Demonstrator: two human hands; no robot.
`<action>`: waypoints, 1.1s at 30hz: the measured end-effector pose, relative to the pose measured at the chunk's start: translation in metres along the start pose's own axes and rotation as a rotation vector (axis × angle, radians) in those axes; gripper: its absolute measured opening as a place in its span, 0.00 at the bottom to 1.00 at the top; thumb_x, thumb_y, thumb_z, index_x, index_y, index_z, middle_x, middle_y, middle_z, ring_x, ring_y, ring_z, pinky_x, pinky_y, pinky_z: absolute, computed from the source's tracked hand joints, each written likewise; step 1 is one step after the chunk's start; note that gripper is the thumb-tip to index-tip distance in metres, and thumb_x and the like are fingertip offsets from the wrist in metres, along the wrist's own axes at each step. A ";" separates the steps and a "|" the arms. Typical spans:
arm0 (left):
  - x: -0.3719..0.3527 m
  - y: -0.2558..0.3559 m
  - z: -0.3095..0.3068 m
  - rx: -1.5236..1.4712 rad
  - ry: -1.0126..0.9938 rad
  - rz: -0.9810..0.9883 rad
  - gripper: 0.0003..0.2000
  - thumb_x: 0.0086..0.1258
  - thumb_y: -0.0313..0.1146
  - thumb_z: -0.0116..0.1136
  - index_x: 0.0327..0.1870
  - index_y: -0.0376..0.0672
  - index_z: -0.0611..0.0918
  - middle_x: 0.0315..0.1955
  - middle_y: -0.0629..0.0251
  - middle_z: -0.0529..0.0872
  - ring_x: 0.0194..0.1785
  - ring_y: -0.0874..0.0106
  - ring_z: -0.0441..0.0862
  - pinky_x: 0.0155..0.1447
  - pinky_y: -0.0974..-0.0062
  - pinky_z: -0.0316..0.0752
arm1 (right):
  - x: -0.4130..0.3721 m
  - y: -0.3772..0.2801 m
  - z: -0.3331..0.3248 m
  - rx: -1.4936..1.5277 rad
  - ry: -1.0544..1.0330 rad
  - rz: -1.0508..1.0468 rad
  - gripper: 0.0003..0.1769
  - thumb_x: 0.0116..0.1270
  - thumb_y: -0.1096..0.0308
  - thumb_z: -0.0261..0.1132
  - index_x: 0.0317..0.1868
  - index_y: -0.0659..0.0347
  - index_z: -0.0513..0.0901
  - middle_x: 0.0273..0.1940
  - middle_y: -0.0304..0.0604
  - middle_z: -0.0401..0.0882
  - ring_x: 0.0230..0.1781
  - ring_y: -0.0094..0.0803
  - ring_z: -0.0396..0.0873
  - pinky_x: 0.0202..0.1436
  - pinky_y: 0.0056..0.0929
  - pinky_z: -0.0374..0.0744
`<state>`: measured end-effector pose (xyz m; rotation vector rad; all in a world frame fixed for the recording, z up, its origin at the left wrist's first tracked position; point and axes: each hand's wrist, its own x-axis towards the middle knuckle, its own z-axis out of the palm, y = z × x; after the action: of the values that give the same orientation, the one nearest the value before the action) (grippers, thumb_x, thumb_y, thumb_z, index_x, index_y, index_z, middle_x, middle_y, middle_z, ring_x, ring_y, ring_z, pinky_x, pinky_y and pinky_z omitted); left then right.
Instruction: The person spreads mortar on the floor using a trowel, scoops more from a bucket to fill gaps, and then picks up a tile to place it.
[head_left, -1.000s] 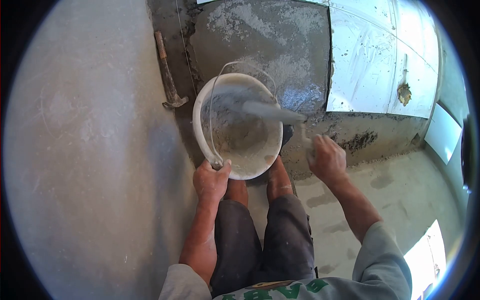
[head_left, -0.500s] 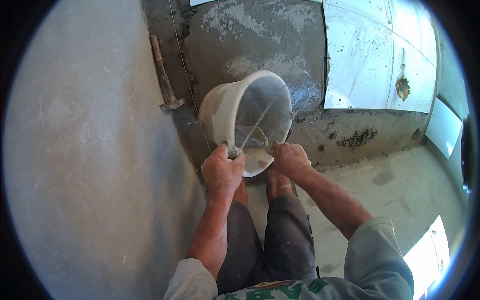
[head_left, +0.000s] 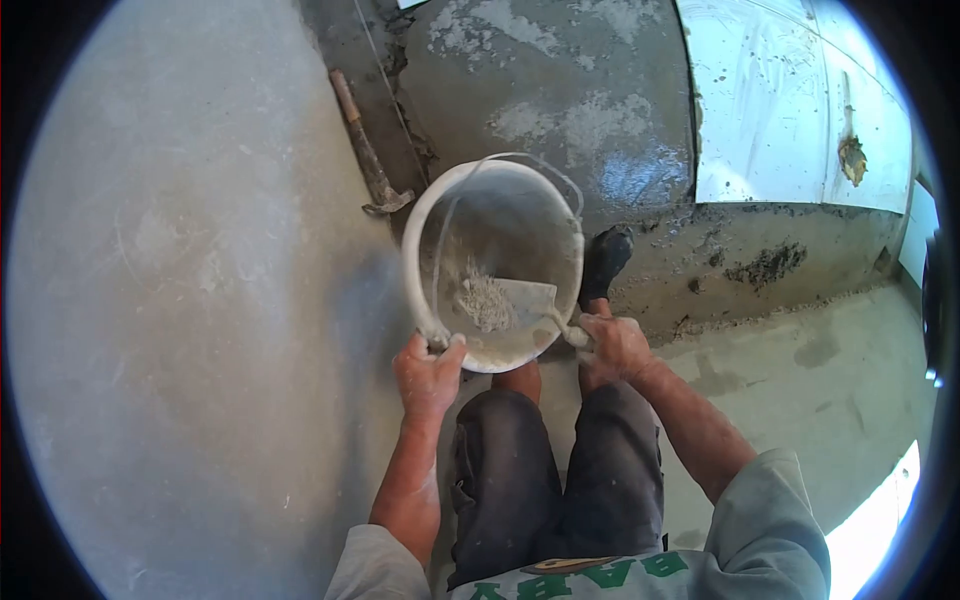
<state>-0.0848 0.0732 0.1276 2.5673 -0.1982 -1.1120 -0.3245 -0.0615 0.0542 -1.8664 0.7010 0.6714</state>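
A pale round bucket (head_left: 412, 250) stands upright before my legs, its mouth facing up at me. My left hand (head_left: 430, 378) is closed on the near-left part of its rim. At the near-right rim, my right hand (head_left: 614, 348) grips the handle of a trowel (head_left: 528, 297). The trowel's flat blade reaches into the bucket, beside a small heap of grey, crumbly cement mix (head_left: 487, 303). The thin wire bail (head_left: 515, 155) lies over toward the far side. What the bucket rests on is hidden.
A hammer (head_left: 368, 150) lies along the smooth grey surface (head_left: 200, 250) to the left, by a taut string (head_left: 385, 75). Damp mortar (head_left: 560, 90) covers the bed ahead. White tiles (head_left: 765, 110) to the right carry a dirty brush-like tool (head_left: 852, 160). My dark shoe (head_left: 606, 258) shows beyond the bucket.
The bucket has gone from tilted to nearly upright, and its bail has swung to the far side. My right hand has moved slightly right, with the trowel handle now visible in it.
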 end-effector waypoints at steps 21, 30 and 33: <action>-0.013 -0.044 0.024 -0.638 -0.061 -0.295 0.13 0.62 0.24 0.60 0.47 0.31 0.79 0.40 0.64 0.83 0.40 0.75 0.80 0.45 0.76 0.75 | -0.023 0.093 -0.027 0.236 0.333 0.547 0.18 0.52 0.56 0.66 0.35 0.63 0.79 0.30 0.59 0.80 0.36 0.57 0.79 0.41 0.48 0.76; -0.022 -0.063 0.009 -0.384 -0.088 -0.176 0.10 0.60 0.23 0.60 0.42 0.30 0.81 0.37 0.65 0.85 0.39 0.77 0.79 0.46 0.78 0.74 | -0.003 0.144 -0.027 0.299 0.330 0.662 0.22 0.50 0.57 0.65 0.42 0.63 0.81 0.33 0.58 0.82 0.37 0.51 0.82 0.43 0.44 0.78; -0.022 -0.063 0.013 -0.315 -0.094 -0.179 0.09 0.59 0.24 0.61 0.40 0.30 0.82 0.35 0.66 0.85 0.36 0.78 0.79 0.44 0.78 0.73 | 0.022 0.161 -0.061 0.139 0.280 0.660 0.23 0.50 0.58 0.65 0.43 0.66 0.81 0.32 0.59 0.82 0.37 0.52 0.82 0.43 0.44 0.79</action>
<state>-0.1095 0.1348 0.1120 2.2885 0.1764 -1.2191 -0.4168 -0.1768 -0.0370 -1.6048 1.5419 0.7481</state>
